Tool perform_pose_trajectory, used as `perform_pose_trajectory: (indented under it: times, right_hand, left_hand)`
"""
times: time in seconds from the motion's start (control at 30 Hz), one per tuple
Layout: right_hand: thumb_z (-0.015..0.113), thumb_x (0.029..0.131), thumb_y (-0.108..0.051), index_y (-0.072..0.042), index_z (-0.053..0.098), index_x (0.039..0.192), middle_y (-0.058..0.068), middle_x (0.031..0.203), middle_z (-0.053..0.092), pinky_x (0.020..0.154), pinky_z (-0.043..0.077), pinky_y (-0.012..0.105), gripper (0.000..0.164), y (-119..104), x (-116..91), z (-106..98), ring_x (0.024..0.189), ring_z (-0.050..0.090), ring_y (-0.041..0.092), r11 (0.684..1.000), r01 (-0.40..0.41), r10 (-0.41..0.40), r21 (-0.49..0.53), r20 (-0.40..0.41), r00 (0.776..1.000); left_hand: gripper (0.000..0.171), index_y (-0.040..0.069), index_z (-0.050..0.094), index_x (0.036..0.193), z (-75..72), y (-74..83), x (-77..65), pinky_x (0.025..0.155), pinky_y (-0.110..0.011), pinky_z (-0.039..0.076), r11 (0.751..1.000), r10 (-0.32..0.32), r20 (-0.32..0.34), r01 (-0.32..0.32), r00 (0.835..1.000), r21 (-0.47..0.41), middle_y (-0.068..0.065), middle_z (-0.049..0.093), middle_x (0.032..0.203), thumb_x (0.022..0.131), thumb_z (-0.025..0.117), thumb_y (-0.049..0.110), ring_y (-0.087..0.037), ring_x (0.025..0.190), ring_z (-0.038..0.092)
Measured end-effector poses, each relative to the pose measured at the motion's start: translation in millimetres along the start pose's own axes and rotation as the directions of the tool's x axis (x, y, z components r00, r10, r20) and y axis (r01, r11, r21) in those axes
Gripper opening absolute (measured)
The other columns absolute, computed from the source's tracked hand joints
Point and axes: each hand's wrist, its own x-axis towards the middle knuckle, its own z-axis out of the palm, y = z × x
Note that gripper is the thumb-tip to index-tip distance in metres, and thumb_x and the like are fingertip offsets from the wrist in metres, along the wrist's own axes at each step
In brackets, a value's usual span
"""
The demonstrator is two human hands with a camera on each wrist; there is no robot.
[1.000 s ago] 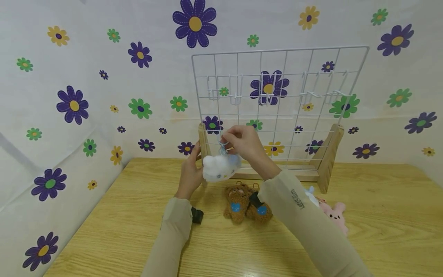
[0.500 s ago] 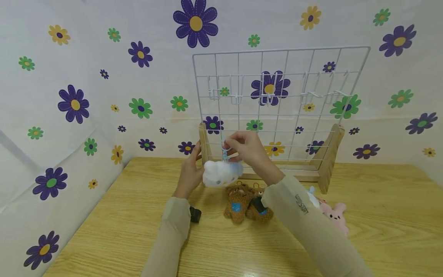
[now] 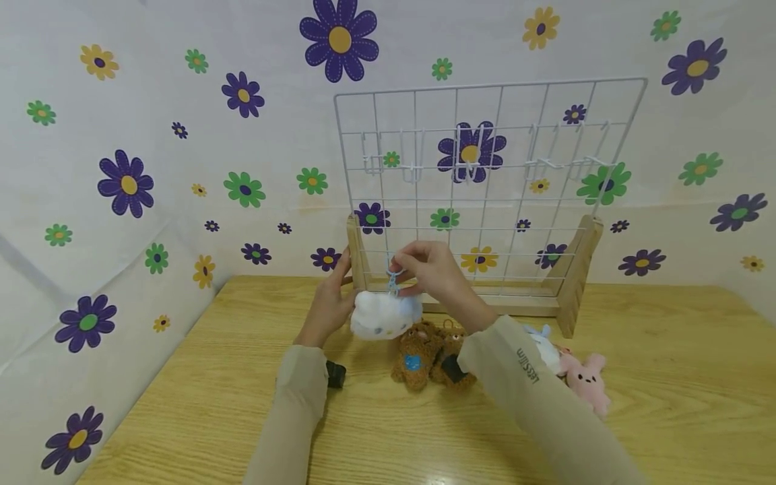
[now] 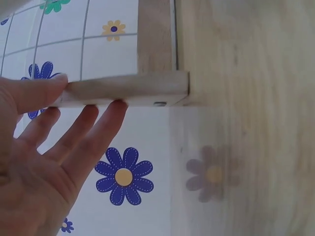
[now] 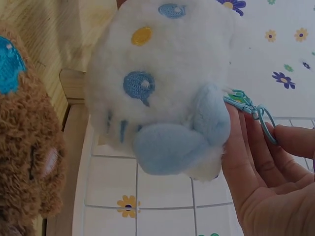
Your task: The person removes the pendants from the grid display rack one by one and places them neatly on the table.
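Note:
My right hand (image 3: 432,273) pinches the light blue key ring (image 5: 267,125) of a white plush cat-head keychain (image 3: 383,315). In the right wrist view the plush (image 5: 165,73) shows a pale blue bow, blue eyes and a yellow nose. It hangs in front of the rack's lower left part. My left hand (image 3: 330,302) grips the left wooden upright (image 3: 359,252) of the white wire grid rack (image 3: 491,84). The left wrist view shows the thumb on one face of that wood (image 4: 128,87) and fingertips on the opposite one.
Two brown plush bears (image 3: 415,357) lie on the wooden table (image 3: 388,438) below the rack. To their right are a pink plush (image 3: 587,382) and a white-and-blue plush (image 3: 545,347), partly behind the right sleeve. Several white hooks (image 3: 413,162) hang along the grid's upper part.
My right hand has lowered the cat-head keychain along the rack's left side, and the plush has tilted its face downward. My left hand stays on the upright.

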Motion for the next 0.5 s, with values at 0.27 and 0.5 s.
perform_pose_trajectory:
  times: [0.27, 0.5]
  right_hand:
    - [0.052, 0.106, -0.006, 0.009, 0.065, 0.106, 0.014, 0.097, 0.069, 0.07, 0.064, 0.04, 0.02, 7, -3, 3, 0.078, 0.069, 0.021, 0.999, -0.011, 0.01, 0.035, 0.028, 1.0]
    - [0.052, 0.106, -0.007, 0.007, 0.065, 0.103, 0.014, 0.095, 0.069, 0.066, 0.064, 0.04, 0.019, 14, -5, 7, 0.071, 0.068, 0.02, 0.997, -0.042, 0.04, 0.06, 0.034, 0.999]
  left_hand:
    - [0.082, 0.002, 0.018, 0.161, -2.4, -2.7, 0.7, 0.098, -0.057, 0.052, 1.0, 0.024, 0.03, -0.025, 0.999, 0.012, -0.027, 0.035, 0.156, 0.093, 0.061, -0.013, -0.051, 0.119, 0.058]
    - [0.082, 0.004, 0.019, 0.162, -2.7, -2.6, -0.2, 0.091, -0.056, 0.057, 1.0, 0.012, 0.027, -0.012, 1.0, 0.004, -0.026, 0.036, 0.156, 0.093, 0.06, -0.012, -0.052, 0.119, 0.058]
